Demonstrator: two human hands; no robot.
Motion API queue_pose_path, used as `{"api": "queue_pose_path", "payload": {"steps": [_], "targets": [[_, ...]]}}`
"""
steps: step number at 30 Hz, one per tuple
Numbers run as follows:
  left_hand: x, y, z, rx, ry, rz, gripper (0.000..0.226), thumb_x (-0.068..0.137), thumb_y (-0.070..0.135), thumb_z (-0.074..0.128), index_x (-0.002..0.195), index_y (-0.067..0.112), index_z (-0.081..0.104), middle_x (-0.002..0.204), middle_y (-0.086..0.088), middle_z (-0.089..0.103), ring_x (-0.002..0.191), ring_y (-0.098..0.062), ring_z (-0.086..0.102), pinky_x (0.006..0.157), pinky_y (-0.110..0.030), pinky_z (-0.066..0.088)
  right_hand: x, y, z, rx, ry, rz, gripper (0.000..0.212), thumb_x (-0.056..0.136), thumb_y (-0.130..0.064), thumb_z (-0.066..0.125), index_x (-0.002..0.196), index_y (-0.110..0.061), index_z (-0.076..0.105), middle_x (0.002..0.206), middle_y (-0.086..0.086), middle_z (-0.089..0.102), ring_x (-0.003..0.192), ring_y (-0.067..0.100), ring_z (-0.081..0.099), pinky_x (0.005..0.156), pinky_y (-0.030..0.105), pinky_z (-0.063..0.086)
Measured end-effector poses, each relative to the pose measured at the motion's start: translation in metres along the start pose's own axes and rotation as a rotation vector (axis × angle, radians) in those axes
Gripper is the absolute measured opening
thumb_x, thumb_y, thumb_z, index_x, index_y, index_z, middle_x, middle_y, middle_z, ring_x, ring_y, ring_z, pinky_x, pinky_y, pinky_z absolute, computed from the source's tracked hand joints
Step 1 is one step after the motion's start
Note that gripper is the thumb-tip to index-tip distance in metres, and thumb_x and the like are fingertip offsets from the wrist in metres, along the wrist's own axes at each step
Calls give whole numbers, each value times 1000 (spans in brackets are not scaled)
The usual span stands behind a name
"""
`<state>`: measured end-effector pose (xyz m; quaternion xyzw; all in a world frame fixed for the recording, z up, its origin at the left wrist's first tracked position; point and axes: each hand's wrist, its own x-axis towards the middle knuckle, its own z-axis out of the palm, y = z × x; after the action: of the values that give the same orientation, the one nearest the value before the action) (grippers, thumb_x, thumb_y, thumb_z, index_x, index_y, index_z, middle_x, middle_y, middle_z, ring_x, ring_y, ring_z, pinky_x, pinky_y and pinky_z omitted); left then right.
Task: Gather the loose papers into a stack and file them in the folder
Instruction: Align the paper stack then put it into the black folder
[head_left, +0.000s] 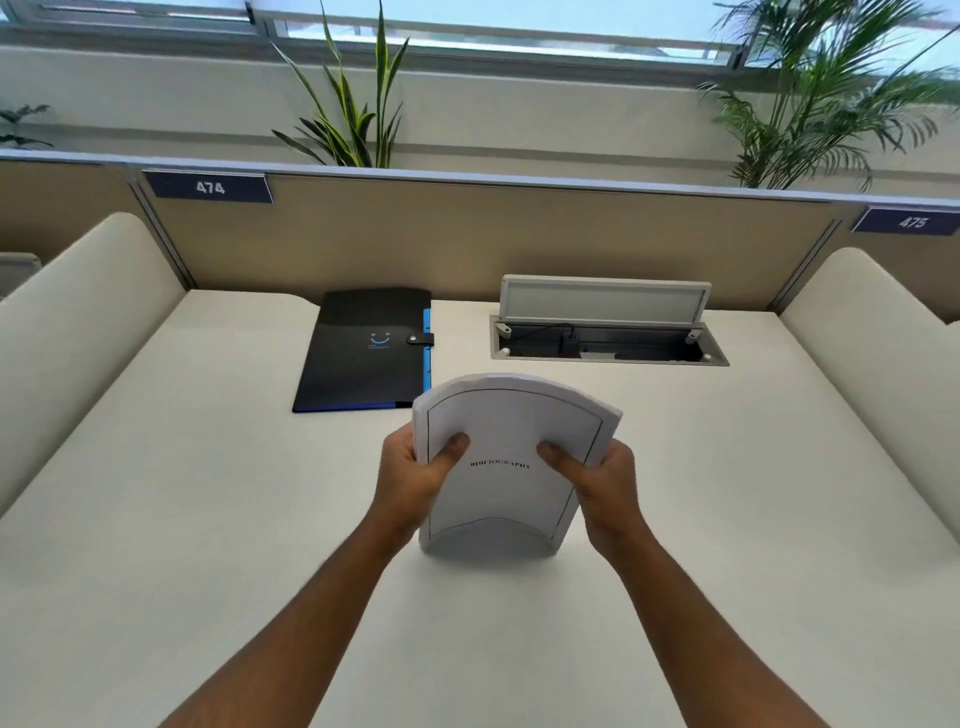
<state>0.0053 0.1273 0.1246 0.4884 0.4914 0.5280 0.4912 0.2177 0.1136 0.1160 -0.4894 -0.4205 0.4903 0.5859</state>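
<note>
I clamp the paper stack (511, 457) upright between left hand (410, 478) and right hand (605, 483); loosening risks sheets fanning before reaching the shut folder (363, 353).

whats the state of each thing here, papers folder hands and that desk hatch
paper stack: gathered, upright on its bottom edge on the desk, bowed
folder: shut, strap snapped, flat on the desk
left hand: grips the stack's left edge
right hand: grips its right edge
cable hatch lid: raised open

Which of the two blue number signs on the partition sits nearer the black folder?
The sign reading 474, at upper left, almost above the black folder; the sign reading 475 is far right.
</note>
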Motion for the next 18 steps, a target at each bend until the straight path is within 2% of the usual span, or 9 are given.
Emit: {"api": "queue_pose_path", "payload": {"steps": [2,4,5,8,9,11,14,16,18], "targets": [[-1,1,2,4,-11,-7,21,75,41,75,94,48,70,94,14,74,92,-13,70,65,-23,58,0,1,-1,34,7,8,23,74,-19,87,97,-24,82,99,8,81,86,20,77,72,31,60],[-5,0,6,25,-14,-50,30,72,43,76,98,51,63,95,24,70,93,-4,67,64,-19,57,-3,3,3,31,-33,43,32,74,-16,87,102,-30,81,103,6,81,91,20,78,73,29,61],[-5,-1,7,24,2,-58,32,71,45,76,100,49,61,93,25,69,92,-4,67,63,-19,56,-4,4,5,29,-34,48,34,73,-16,88,102,-33,81,103,5,81,91,20,78,72,28,61],[-4,-4,5,1,22,-18,26,74,43,73,99,39,65,93,11,73,92,-20,70,64,-25,59,-1,2,2,50,29,32,25,75,-15,89,96,-29,83,99,7,82,86,23,78,70,28,61],[-4,-4,6,7,7,-22,27,75,42,74,99,38,65,94,9,73,93,-21,69,66,-26,59,0,2,2,50,34,28,25,79,-12,88,95,-30,83,98,6,82,86,22,78,70,28,61],[-8,1,11,23,-5,-34,29,73,42,75,100,47,65,94,14,72,92,-14,69,66,-24,58,-2,3,6,32,15,19,31,82,-6,85,95,-35,82,97,3,82,85,19,78,70,28,61],[-8,10,9,-11,25,58,33,75,40,76,97,61,64,95,20,72,92,-5,69,62,-21,57,-2,-4,9,26,38,-57,29,78,-16,87,99,-35,81,98,2,82,86,16,78,70,27,61],[-6,11,4,-11,46,106,33,76,40,77,100,59,64,97,19,73,93,-7,69,63,-20,57,0,-6,5,10,55,-83,26,77,-21,87,99,-34,81,98,2,82,87,18,78,70,27,61],[-11,5,5,42,59,61,31,73,41,77,100,52,65,92,19,72,92,-13,69,62,-17,56,-3,4,4,-40,43,-37,22,82,-18,86,97,-32,81,98,1,82,91,23,78,71,30,63]]}}
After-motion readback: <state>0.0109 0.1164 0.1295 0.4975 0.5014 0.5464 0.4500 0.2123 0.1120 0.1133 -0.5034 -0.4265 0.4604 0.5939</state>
